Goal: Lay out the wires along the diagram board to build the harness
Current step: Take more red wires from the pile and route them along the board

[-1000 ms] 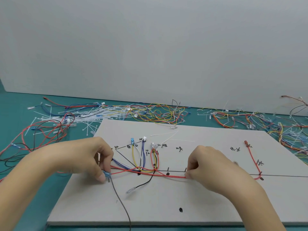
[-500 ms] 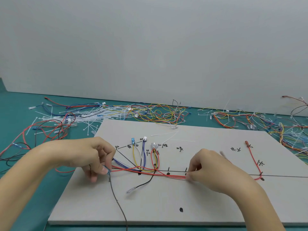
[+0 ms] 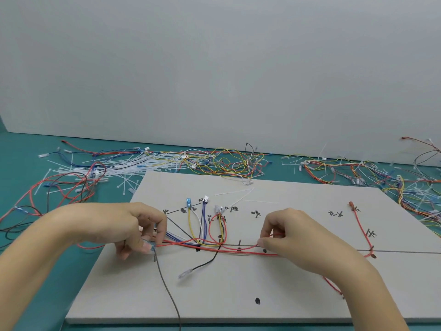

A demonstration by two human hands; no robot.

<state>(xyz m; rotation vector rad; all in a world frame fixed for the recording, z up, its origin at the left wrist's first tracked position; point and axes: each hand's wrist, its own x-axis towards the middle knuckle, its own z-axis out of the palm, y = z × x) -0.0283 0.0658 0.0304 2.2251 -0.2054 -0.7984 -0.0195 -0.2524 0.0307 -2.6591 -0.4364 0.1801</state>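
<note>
The grey diagram board (image 3: 274,287) lies flat on the teal table, with hand-written labels and a drawn trunk line. Along that line runs a bundle of red, blue, yellow and white wires (image 3: 202,243), its branches rising to small connectors near the labels. My left hand (image 3: 133,229) pinches the bundle's left end at a blue connector (image 3: 151,246). My right hand (image 3: 290,231) pinches a red wire (image 3: 238,251) further right on the line. A black wire (image 3: 202,265) with a clear terminal hangs below the bundle. A separate red wire (image 3: 361,228) lies on the right branch.
Loose wires and white cable ties (image 3: 124,163) are heaped on the table behind the board and at the left. More tangled wires (image 3: 381,177) lie at the back right. A grey wire (image 3: 170,299) runs off the board's front edge. A pale wall stands behind.
My left hand has shifted slightly, its fingers re-gripping the bundle's end at the blue connector. My right hand lifted a little with the red wire, which now loops up to its fingertips.
</note>
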